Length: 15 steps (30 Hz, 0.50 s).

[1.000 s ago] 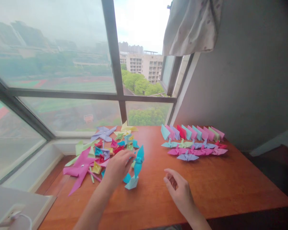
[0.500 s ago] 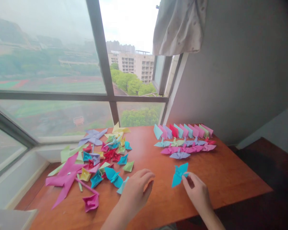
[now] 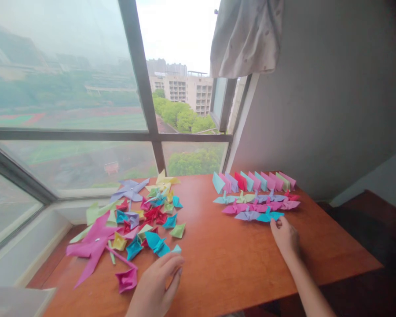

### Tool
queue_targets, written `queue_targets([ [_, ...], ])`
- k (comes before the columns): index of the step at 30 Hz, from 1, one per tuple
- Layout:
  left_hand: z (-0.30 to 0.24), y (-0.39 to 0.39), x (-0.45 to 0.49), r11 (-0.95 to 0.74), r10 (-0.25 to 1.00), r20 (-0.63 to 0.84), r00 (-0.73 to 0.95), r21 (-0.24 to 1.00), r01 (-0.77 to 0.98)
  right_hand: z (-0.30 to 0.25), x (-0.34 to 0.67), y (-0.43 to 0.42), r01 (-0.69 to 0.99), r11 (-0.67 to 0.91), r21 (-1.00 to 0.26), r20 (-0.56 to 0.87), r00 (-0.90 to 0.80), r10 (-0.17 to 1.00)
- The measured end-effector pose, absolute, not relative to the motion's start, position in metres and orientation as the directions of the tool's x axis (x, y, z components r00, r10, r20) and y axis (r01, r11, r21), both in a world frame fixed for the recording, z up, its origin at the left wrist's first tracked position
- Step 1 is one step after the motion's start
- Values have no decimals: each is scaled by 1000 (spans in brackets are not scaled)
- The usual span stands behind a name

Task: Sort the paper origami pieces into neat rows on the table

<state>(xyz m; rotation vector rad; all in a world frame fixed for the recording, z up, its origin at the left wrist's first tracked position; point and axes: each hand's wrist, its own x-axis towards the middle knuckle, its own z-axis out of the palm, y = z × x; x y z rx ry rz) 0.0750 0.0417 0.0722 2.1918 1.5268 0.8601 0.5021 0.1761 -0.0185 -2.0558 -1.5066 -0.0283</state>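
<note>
My right hand [image 3: 286, 237] pinches the near edge of a bright blue paper crane [image 3: 267, 215]. The crane rests at the right end of the front row, beside a lavender paper crane [image 3: 247, 215]. Over the table's near left part is my left hand [image 3: 158, 281], fingers loosely curled and thumb apart, holding nothing visible. Just beyond its fingertips a light blue folded paper [image 3: 177, 248] is partly hidden. Close by, a blue paper crane [image 3: 156, 243] and a magenta folded paper [image 3: 126, 280] lie on the wooden table [image 3: 214, 273].
Behind the cranes stands a row of folded paper pieces [image 3: 240, 181]. Pinwheels, such as a large magenta one [image 3: 94, 247], and several small folded papers [image 3: 155, 215] cover the left side. Windows [image 3: 69, 167] border the table, with a grey wall [image 3: 317, 110] at right.
My right hand has carried the blue crane away from me and right, to the end of the front row. My left hand has moved left and nearer to me.
</note>
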Motion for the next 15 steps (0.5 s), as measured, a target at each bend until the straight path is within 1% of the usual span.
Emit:
queue_targets([
  [3, 71, 36, 54, -322, 935, 312, 169, 548, 772, -20, 501, 172, 870, -175, -461, 335, 353, 874],
  [6, 71, 34, 32, -244, 944, 319, 81, 514, 823, -21, 503, 164, 830, -186, -526, 303, 387, 871],
  [9, 73, 33, 9, -124, 949, 314, -32, 465, 877, -22, 506, 157, 774, -204, -599, 263, 432, 863],
  [12, 73, 35, -14, 21, 942, 296, -156, 415, 910, -21, 507, 151, 751, -210, -627, 255, 452, 855],
  [15, 72, 38, -36, 143, 933, 264, -244, 349, 926, -18, 504, 145, 738, -210, -641, 245, 456, 855],
])
